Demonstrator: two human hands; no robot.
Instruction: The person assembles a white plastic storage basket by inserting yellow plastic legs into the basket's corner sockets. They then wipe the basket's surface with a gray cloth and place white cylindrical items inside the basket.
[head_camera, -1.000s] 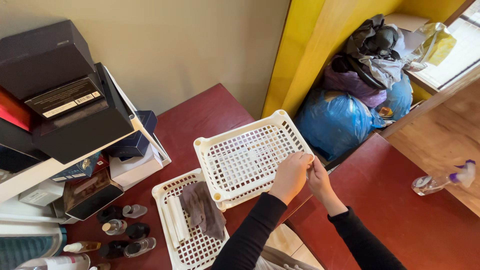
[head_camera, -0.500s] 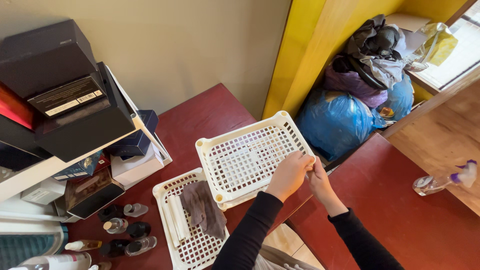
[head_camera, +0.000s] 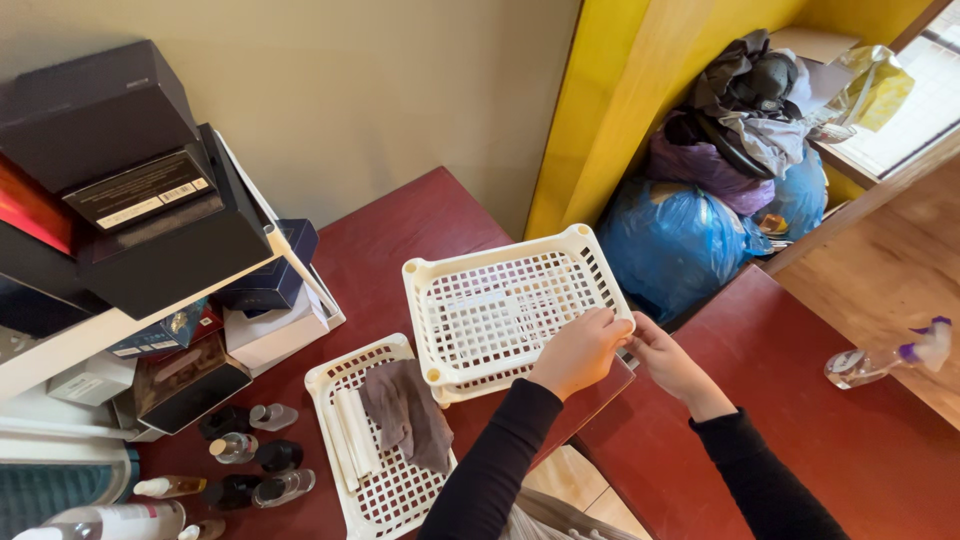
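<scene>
Left hand (head_camera: 580, 350) closes its grip on the white basket (head_camera: 510, 308); right hand (head_camera: 665, 358) apparently touches its corner, grip unclear.

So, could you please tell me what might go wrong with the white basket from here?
The white lattice basket sits partly on the second basket and near the red table's edge, so it could tip or slide off. Only the left hand grips its corner; the right hand seems barely on it. A jolt might also topple the small bottles close by.
</scene>
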